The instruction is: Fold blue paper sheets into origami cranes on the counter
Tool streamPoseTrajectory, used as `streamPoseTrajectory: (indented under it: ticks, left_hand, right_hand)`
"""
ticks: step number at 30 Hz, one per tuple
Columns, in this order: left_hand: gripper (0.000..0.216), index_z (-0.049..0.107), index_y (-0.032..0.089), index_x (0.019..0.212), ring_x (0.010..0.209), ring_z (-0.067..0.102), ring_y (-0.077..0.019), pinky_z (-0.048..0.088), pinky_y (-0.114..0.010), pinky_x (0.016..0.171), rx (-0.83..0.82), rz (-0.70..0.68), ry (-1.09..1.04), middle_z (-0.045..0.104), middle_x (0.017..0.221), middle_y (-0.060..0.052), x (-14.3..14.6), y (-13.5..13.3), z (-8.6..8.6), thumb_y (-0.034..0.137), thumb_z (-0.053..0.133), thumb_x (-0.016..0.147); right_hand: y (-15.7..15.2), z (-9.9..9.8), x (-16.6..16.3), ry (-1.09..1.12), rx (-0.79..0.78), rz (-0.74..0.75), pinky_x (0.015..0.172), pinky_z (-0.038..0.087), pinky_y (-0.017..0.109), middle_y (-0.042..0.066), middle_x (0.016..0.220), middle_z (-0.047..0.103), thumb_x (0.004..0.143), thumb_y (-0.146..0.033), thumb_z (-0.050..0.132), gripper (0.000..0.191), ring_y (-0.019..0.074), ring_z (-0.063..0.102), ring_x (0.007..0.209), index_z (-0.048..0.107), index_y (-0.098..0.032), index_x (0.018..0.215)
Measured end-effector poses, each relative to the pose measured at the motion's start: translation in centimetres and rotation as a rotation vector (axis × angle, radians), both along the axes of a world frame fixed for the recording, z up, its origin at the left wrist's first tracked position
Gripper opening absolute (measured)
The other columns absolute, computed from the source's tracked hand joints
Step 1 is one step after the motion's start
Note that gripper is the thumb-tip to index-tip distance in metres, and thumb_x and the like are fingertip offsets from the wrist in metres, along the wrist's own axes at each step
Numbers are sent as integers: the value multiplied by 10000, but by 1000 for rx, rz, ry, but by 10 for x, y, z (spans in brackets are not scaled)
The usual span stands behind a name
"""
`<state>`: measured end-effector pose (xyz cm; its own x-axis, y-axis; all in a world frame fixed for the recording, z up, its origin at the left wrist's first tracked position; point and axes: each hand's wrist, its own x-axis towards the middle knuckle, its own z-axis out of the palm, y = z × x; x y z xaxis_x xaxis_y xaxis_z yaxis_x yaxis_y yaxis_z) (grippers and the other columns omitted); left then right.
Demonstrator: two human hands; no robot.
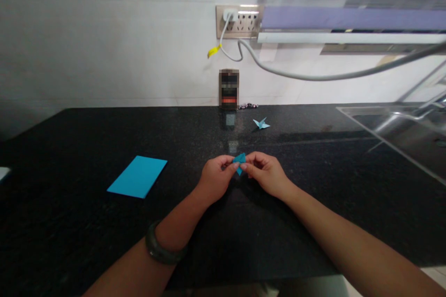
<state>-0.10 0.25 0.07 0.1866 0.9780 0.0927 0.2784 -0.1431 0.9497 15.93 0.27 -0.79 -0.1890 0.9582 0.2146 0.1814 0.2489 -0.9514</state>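
My left hand (216, 176) and my right hand (265, 172) meet over the middle of the black counter (69, 158). Both pinch a small folded piece of blue paper (239, 159) between fingertips, held just above the surface. A dark band sits on my left wrist (160, 248). A flat stack of blue paper sheets (138, 176) lies to the left of my hands. A finished light-blue folded paper figure (261, 123) rests farther back on the counter.
A small dark box (229, 89) stands against the white wall at the back. A wall socket plate (238, 21) holds a plug with a grey cable (313, 75) running right. A steel sink (400, 125) occupies the right side.
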Motion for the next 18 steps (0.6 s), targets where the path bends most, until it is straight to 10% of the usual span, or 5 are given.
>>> streamPoseTrajectory:
  ticks: [18]
  left_hand:
    - [269, 644, 135, 787, 603, 523, -134, 415, -260, 595, -61, -36, -2, 603, 653, -25, 0, 2, -6, 371, 518, 768]
  right_hand:
    - [0, 6, -2, 73, -121, 11, 467, 368, 214, -38, 556, 542, 633, -403, 695, 266, 69, 452, 468, 573, -170, 668]
